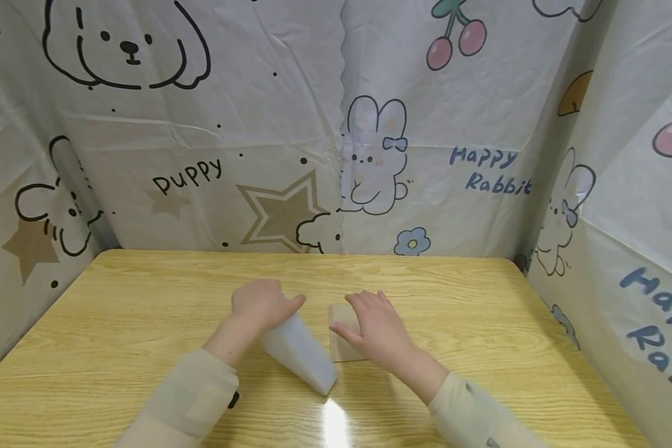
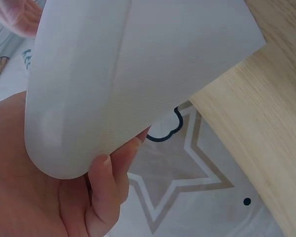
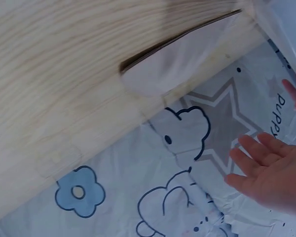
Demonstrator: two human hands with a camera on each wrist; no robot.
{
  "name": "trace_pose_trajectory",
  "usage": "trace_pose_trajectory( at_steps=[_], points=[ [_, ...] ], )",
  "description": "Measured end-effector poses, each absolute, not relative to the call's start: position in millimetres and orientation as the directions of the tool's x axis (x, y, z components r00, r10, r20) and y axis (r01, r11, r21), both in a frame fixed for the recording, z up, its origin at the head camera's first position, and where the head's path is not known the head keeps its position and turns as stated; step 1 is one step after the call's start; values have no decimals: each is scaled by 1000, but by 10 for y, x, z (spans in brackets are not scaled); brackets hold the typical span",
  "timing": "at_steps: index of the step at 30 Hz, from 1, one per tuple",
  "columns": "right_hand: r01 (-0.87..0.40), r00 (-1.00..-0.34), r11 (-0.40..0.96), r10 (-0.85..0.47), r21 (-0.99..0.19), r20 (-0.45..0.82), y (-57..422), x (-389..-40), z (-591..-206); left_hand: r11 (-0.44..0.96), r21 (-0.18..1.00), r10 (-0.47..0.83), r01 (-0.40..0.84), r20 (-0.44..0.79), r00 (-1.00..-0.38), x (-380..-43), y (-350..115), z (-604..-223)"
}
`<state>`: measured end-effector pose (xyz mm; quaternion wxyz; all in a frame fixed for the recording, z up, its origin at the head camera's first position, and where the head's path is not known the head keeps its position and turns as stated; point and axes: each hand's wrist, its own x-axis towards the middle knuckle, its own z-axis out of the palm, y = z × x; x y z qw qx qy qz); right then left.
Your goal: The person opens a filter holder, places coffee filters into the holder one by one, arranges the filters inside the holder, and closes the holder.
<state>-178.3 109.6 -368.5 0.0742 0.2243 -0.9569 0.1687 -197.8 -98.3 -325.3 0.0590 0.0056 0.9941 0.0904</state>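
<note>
My left hand grips a white, tapered, box-like piece by its upper end and holds it slanted, its narrow end pointing toward me. In the left wrist view this white piece has a smooth face with a lengthwise crease and a rounded end, with curled fingers at its edge. My right hand, fingers apart, overlaps a flat beige square piece. From the right wrist, a pale piece with a brown edge lies on the wood, while the right hand shows nothing in its grasp.
The yellow wood-grain table extends around both hands. A cartoon-printed white sheet hangs behind it, and another printed sheet closes off the right side.
</note>
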Motion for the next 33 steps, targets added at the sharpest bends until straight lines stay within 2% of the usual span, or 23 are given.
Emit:
trace_pose_trajectory(
  at_steps=[12, 18, 23, 29, 33],
  points=[
    [-562, -827, 799, -540, -213, 155, 876, -1690, -3670, 980, 198, 40, 0, -201, -979, -1867, -880, -3167],
    [-597, -802, 793, -590, -117, 94, 829, -1668, -3688, 972, 235, 86, 33, -218, -972, -1849, -884, -3176],
    [-636, -769, 770, -625, -59, 134, 811, -1663, -3717, 915, 372, 254, 156, -230, -939, -1897, -1036, -3207],
    [-643, -762, 763, -630, -59, 151, 806, -1663, -3711, 739, 619, 515, 265, -265, -815, -2004, -1316, -3276],
    [-638, -769, 766, -626, -77, 130, 802, -1662, -3708, 614, 734, 621, 292, -220, -753, -2054, -1443, -3367]
  ],
)
